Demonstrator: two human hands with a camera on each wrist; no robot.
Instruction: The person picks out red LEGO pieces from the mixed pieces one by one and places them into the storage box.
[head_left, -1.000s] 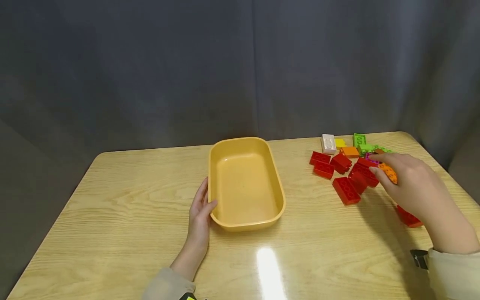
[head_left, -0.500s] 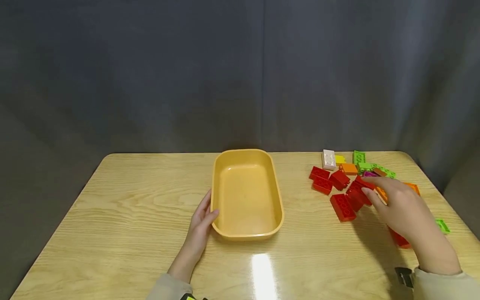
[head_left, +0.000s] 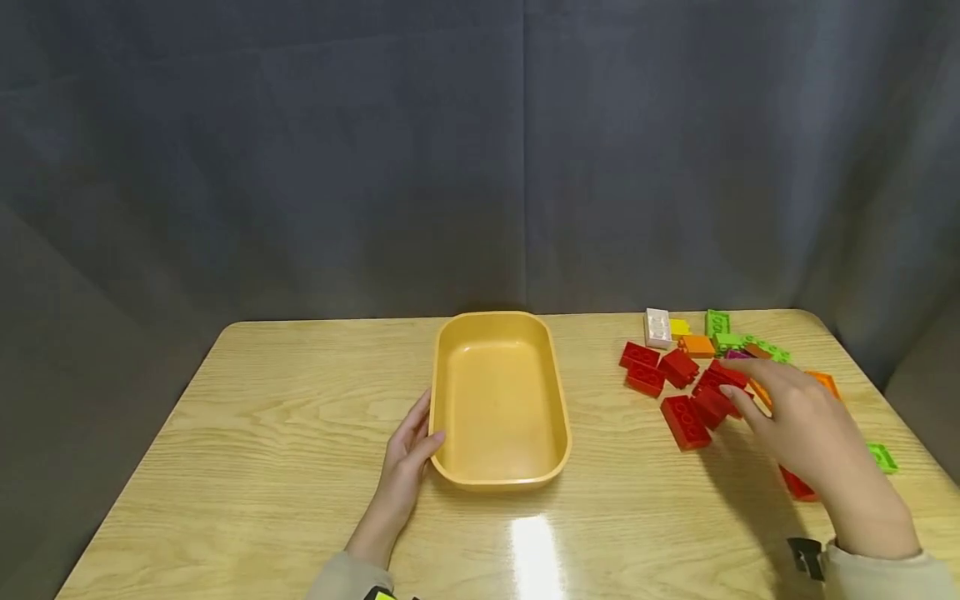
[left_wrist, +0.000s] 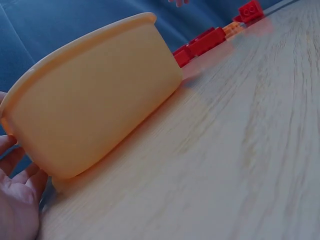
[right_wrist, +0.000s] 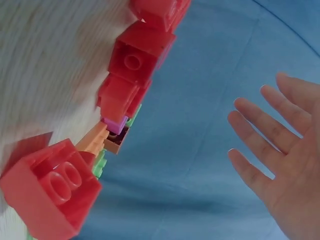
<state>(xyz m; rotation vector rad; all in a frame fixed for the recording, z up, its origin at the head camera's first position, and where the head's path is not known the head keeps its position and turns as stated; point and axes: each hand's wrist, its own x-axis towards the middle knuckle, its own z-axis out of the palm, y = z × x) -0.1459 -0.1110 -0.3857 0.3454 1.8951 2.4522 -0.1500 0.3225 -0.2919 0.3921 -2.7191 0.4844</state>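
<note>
A yellow plastic tray (head_left: pixel 498 400) sits in the middle of the wooden table. My left hand (head_left: pixel 403 467) grips its left side, thumb over the rim and fingers along the outer wall; in the left wrist view the fingers (left_wrist: pixel 10 160) show against that wall. On the right, my right hand (head_left: pixel 813 429) hovers over a group of toy building blocks, holding nothing. Seen from the right wrist, that hand's fingers are spread and apart from the blocks. Several red blocks (head_left: pixel 686 422) lie below and left of it. One red block (right_wrist: pixel 55 192) lies nearer the wrist, partly hidden in the head view.
Behind the red blocks are a white block (head_left: pixel 657 327), a yellow block (head_left: pixel 679 327), an orange block (head_left: pixel 696 347) and green blocks (head_left: pixel 717 322). A light green piece (head_left: pixel 882 457) lies near the right table edge. A dark curtain (head_left: pixel 480 167) hangs behind the table.
The right hand has shifted a little leftward over the red blocks, uncovering orange and green pieces to its right. The left hand stays on the tray. The head view has tilted slightly up.
</note>
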